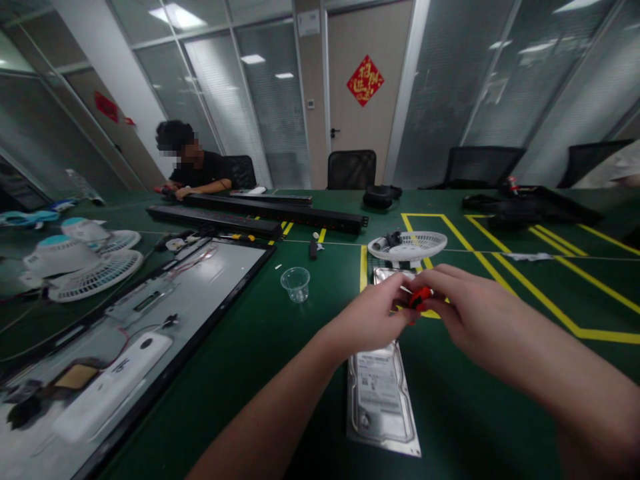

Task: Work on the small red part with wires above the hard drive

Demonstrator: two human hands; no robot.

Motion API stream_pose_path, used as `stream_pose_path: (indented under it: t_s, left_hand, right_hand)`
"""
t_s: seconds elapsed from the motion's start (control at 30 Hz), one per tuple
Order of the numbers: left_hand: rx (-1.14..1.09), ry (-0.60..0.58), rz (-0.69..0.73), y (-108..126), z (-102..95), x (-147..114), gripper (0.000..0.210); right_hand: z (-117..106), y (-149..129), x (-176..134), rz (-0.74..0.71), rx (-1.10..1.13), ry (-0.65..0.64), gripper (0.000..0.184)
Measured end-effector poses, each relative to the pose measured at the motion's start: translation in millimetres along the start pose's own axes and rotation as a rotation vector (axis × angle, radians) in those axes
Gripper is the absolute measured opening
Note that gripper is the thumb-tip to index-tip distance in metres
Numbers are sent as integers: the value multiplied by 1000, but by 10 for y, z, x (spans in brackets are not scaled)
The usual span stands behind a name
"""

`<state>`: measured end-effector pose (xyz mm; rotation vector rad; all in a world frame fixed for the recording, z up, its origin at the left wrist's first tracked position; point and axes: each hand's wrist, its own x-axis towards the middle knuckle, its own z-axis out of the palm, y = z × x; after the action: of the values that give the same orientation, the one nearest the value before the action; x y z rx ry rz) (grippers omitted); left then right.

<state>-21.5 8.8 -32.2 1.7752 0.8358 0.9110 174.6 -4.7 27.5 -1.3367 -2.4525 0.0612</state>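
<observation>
A small red and black object (421, 298) is pinched between the fingertips of both hands; its kind cannot be made out, since the fingers cover much of it. My left hand (373, 319) closes on it from the left, and my right hand (467, 303) grips it from the right. Below them a silver hard drive (379, 400) lies label up on the green table, its far end hidden by my left hand. Just beyond my fingers shows another silver metal piece (383, 273), mostly covered by the hands.
A clear plastic cup (296, 285) stands left of my hands. A white fan grille (407, 247) holding small dark parts lies beyond them. On the left lies a large opened panel (200, 293), with fan parts (95, 267) past it. Across the table, a person (200, 167) sits by long black bars (270, 210).
</observation>
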Motion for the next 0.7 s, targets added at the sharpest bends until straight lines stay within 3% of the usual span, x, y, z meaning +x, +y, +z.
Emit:
stream_pose_path:
  t_s: [0.2, 0.43, 0.53, 0.6, 0.7]
  left_hand:
    - [77, 8, 36, 42, -25, -5, 30]
    - [120, 34, 38, 73, -31, -18, 25]
    - [124, 43, 37, 71, -33, -18, 20]
    - [111, 39, 39, 63, -36, -14, 18]
    - [65, 28, 30, 50, -39, -2, 24]
  right_hand:
    - [30, -18, 12, 95, -30, 11, 13]
    - [49, -101, 30, 207, -196, 4, 41]
    - [24, -116, 30, 266, -224, -32, 42]
    - [18, -95, 9, 245, -186, -26, 36]
    - [19, -38, -37, 77, -41, 26, 24]
